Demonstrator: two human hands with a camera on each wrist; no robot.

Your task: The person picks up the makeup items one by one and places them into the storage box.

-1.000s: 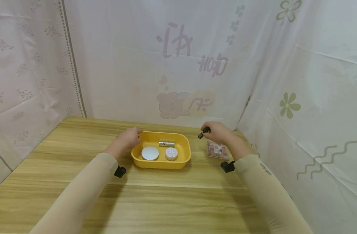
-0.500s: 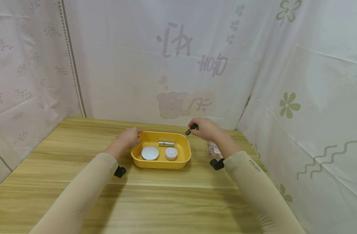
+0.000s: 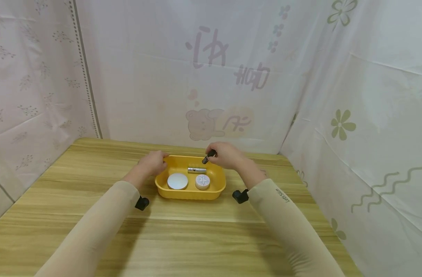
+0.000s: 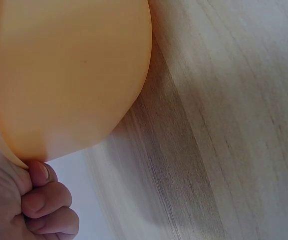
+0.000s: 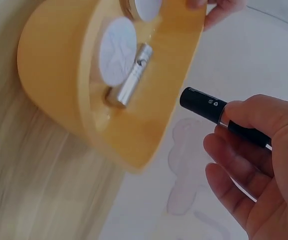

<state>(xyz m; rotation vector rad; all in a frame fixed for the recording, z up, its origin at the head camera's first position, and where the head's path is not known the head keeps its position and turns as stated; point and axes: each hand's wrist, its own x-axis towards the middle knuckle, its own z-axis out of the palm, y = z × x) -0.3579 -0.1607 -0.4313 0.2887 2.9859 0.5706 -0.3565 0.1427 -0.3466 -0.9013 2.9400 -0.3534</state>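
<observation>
My left hand [image 3: 151, 163] pinches the rim of a yellow plastic basket [image 3: 190, 195] at its far left corner, thumb and curled fingers gripping the edge in the left wrist view. Over the basket's far right part, my right hand [image 3: 226, 156] holds a black lipstick tube [image 5: 203, 106] with a silver band, between thumb and fingers. Inside the basket lie a silver tube [image 3: 197, 170], a round white compact [image 3: 177, 181] and a smaller round case [image 3: 202, 181] with a star-like pattern on its lid. The lipstick is above these, apart from them.
The wooden table [image 3: 183, 238] stretches around the basket. White patterned curtains [image 3: 155, 84] close off the back and both sides. Behind my right forearm, only a small edge of a flat palette [image 3: 264, 173] shows.
My right hand has moved left with the lipstick, from above the palette to over the basket. The forearm now covers most of the palette. My left hand has stayed on the rim.
</observation>
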